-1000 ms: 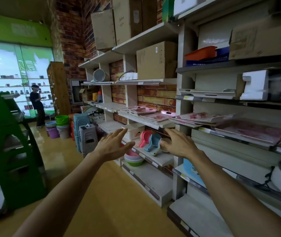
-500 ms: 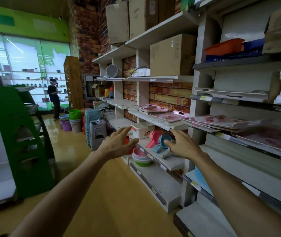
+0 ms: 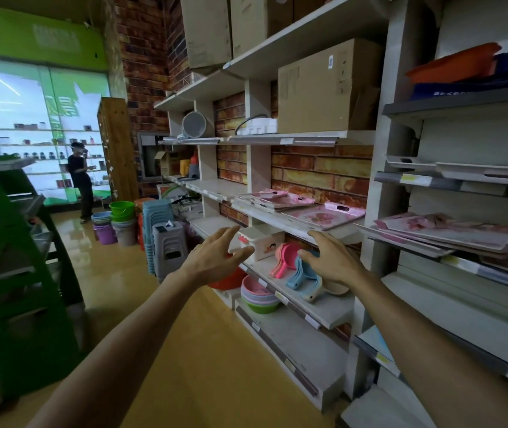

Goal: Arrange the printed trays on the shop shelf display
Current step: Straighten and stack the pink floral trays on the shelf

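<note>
Both of your hands are out in front of you with the fingers spread and nothing in them: your left hand hovers in front of the white lidded box, and your right hand hangs over the pink and blue scoops on the lower shelf. Neither touches a tray yet, as far as the view shows.

The printed trays are one level up. A small stack of pink trays lies flat near the left end of the middle shelf, and a single pink tray lies just beside it toward the right end, one corner reaching the front edge. In the next bay to the right, more pink trays lie in an untidy, overlapping pile, tilted and jutting past the front edge of their shelf.

You look to be early or midway in the job. The left stack seems reasonably squared, but the single tray sits loose and askew, and the right-hand pile is plainly not lined up. Your hands are aimed toward the middle shelf, so the loose tray there is likely next; after that, the overlapping pile on the right still needs straightening and pushing back from the edge
</note>
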`<move>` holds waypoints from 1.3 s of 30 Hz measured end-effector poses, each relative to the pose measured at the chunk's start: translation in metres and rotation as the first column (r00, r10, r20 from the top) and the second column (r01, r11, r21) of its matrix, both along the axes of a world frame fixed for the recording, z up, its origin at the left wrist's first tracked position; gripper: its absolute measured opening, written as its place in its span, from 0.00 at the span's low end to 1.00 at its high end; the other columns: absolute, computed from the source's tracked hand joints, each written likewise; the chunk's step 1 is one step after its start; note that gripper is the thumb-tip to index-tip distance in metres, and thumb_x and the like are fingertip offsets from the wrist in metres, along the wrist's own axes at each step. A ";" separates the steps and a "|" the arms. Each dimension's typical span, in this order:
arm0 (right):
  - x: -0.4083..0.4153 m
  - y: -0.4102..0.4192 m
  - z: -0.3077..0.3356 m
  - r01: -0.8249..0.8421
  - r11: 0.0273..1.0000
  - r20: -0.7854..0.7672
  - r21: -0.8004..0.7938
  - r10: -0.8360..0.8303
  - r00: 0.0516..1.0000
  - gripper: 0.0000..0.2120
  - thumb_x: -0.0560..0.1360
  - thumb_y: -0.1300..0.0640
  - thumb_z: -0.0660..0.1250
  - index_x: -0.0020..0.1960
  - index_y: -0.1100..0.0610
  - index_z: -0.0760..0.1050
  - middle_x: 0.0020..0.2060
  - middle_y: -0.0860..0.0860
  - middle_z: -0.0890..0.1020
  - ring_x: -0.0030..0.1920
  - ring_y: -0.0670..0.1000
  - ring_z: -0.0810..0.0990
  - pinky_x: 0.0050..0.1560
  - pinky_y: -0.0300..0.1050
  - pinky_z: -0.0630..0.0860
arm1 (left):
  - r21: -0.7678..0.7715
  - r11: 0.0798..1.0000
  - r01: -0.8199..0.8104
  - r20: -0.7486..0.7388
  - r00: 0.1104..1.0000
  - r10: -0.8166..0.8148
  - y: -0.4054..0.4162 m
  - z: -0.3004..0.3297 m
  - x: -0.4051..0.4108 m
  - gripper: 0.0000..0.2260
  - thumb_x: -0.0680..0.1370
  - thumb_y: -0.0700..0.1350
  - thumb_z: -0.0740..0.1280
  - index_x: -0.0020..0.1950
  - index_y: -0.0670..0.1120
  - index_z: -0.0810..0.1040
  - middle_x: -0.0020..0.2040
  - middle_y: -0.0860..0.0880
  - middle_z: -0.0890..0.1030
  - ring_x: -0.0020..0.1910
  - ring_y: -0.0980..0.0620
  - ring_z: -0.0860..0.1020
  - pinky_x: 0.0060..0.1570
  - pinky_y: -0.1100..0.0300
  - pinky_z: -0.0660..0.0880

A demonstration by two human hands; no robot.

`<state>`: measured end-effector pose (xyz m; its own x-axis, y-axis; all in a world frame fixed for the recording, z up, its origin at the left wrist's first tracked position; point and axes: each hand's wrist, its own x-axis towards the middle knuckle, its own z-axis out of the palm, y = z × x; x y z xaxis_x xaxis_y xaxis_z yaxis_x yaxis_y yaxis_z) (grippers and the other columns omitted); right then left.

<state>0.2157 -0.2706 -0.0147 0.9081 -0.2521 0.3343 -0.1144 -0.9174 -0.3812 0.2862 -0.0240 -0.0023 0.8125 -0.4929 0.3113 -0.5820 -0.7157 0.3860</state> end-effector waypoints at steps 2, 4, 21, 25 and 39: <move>0.029 0.001 0.001 0.012 1.000 0.003 0.000 -0.012 1.000 0.30 0.77 0.41 0.61 0.75 0.52 0.61 0.73 0.52 0.67 0.70 0.57 0.69 0.66 0.55 0.70 | -0.026 1.000 0.007 -0.005 1.000 -0.007 0.001 0.002 0.029 0.32 0.78 0.65 0.57 0.78 0.55 0.53 0.79 0.47 0.58 0.73 0.43 0.66 0.68 0.38 0.67; 0.056 0.002 -0.001 0.015 1.000 -0.002 -0.023 -0.015 1.000 0.30 0.77 0.40 0.60 0.75 0.51 0.60 0.74 0.52 0.66 0.71 0.57 0.68 0.67 0.56 0.69 | -0.041 0.999 0.016 -0.016 1.000 -0.017 0.001 0.001 0.055 0.32 0.78 0.65 0.57 0.78 0.56 0.53 0.78 0.47 0.58 0.72 0.42 0.67 0.67 0.37 0.68; 0.310 -0.041 -0.019 0.018 1.000 0.018 0.012 -0.018 1.000 0.29 0.77 0.43 0.62 0.75 0.52 0.62 0.72 0.52 0.69 0.69 0.57 0.70 0.65 0.54 0.70 | -0.045 0.999 0.020 -0.003 1.000 -0.020 -0.046 -0.024 0.305 0.31 0.78 0.64 0.57 0.78 0.56 0.54 0.78 0.47 0.58 0.73 0.43 0.65 0.67 0.41 0.67; 0.385 -0.058 -0.020 -0.009 1.000 0.023 0.015 0.009 1.000 0.29 0.77 0.42 0.62 0.74 0.52 0.62 0.72 0.51 0.69 0.68 0.56 0.70 0.64 0.53 0.71 | -0.071 0.997 0.036 0.000 0.999 -0.036 -0.067 -0.022 0.374 0.30 0.78 0.63 0.58 0.78 0.54 0.56 0.78 0.47 0.60 0.74 0.44 0.64 0.68 0.44 0.66; 0.609 -0.111 -0.022 -0.023 0.997 0.036 0.068 0.020 0.999 0.27 0.77 0.44 0.62 0.73 0.53 0.64 0.72 0.52 0.69 0.69 0.56 0.71 0.65 0.53 0.71 | -0.157 0.986 0.058 -0.012 0.998 -0.060 -0.104 -0.038 0.593 0.30 0.77 0.63 0.59 0.76 0.55 0.59 0.76 0.48 0.63 0.69 0.46 0.69 0.65 0.42 0.72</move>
<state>0.8246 -0.3813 -0.0363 0.9014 -0.2559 0.3493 -0.0801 -0.8913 -0.4462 0.8792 -0.1284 -0.0402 0.7892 -0.4863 0.3751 -0.6140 -0.6100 0.5009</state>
